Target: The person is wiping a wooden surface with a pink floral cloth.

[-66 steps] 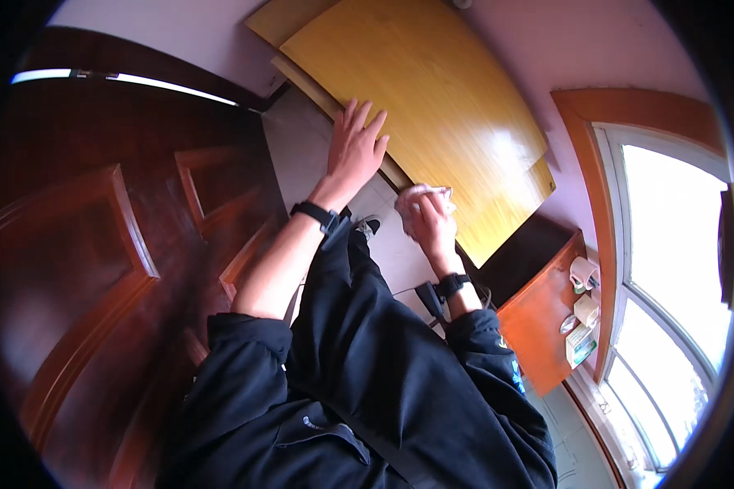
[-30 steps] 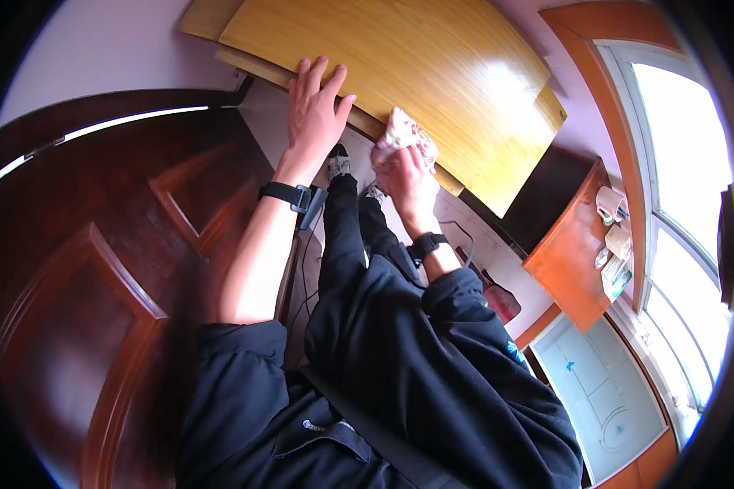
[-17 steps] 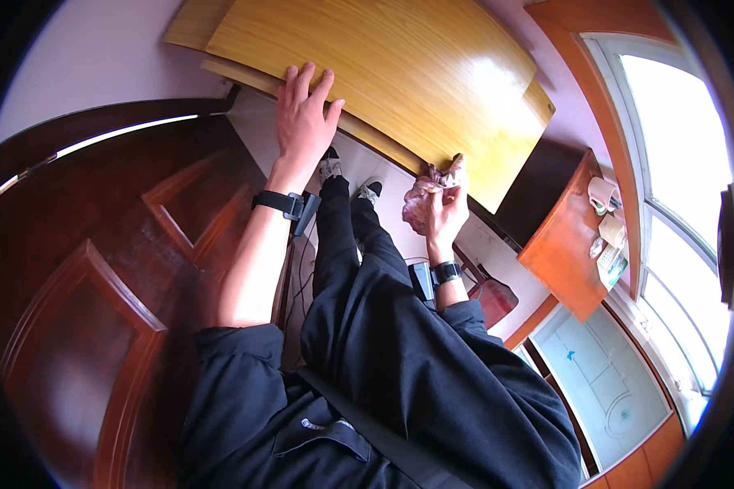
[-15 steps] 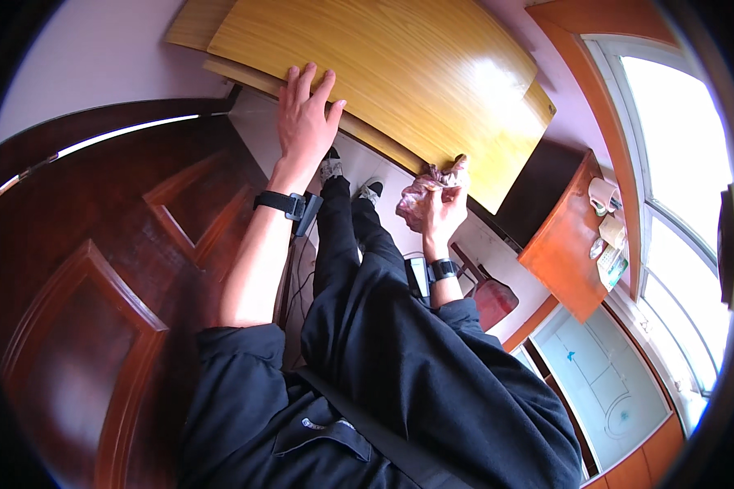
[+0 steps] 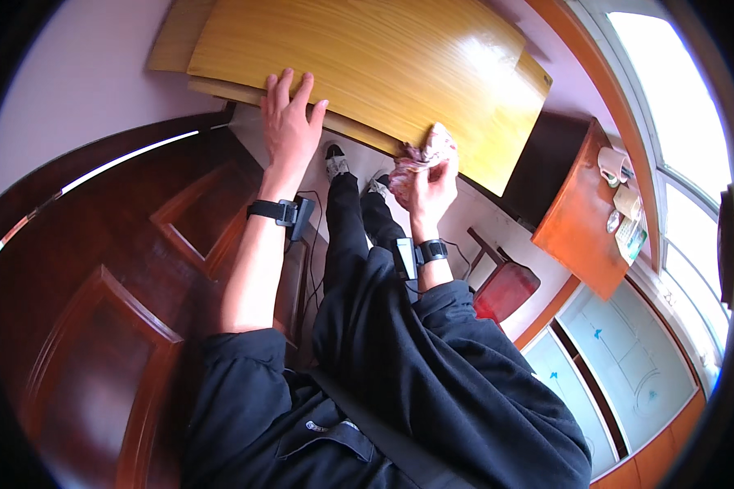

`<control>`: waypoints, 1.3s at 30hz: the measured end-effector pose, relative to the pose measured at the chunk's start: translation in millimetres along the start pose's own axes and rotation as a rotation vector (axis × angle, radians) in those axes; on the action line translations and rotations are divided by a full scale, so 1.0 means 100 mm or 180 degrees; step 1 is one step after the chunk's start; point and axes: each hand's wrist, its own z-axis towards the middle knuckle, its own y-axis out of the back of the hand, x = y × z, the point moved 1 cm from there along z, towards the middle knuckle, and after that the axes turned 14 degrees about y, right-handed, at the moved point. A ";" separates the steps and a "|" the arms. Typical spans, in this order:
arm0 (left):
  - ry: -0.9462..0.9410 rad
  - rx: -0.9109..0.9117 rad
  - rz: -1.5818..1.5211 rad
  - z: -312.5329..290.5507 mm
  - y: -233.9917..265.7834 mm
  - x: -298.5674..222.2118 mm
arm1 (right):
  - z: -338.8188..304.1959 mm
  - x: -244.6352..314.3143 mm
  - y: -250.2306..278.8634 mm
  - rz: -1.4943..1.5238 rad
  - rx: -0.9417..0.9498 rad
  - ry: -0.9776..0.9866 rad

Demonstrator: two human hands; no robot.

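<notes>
A yellow wood-grain table [image 5: 342, 65] stretches across the top of the view. Near its front edge on the left rests my left hand [image 5: 289, 122], palm down with fingers stretched out and nothing held. Farther right along the same edge, my right hand [image 5: 434, 183] grips a crumpled pinkish-purple cloth [image 5: 412, 169]. Part of the cloth covers the fingertips and touches the tabletop; some of it hangs down by the edge. Each wrist wears a black strap with a small device.
Dark brown panelled wood [image 5: 98, 350] stands on my left. At right an orange-brown cabinet [image 5: 575, 220] carries a roll of paper and small items beside a bright window [image 5: 677, 90]. A red-seated chair [image 5: 506, 289] is below the table. Glass-fronted doors [image 5: 628, 350] stand lower right.
The cloth in my right hand has shifted left and slightly up the tabletop. My left hand stays flat near the edge. The whole view has turned a little.
</notes>
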 end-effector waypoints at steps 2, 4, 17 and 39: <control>0.0019 -0.0082 0.0023 -0.01 0.00 0.03 | -0.04 -0.17 0.16 0.0034 -0.0093 -0.0128; 0.0048 -0.0086 0.0036 -0.02 0.02 0.08 | -0.01 -0.25 0.29 0.0265 -0.0019 -0.0325; -0.0140 -0.0092 -0.0117 -0.01 0.01 0.01 | 0.04 0.58 -0.42 -0.0329 0.0081 0.0299; -0.0030 -0.0123 -0.0167 -0.01 0.03 0.03 | 0.15 -0.80 1.22 0.0888 0.0091 -0.0792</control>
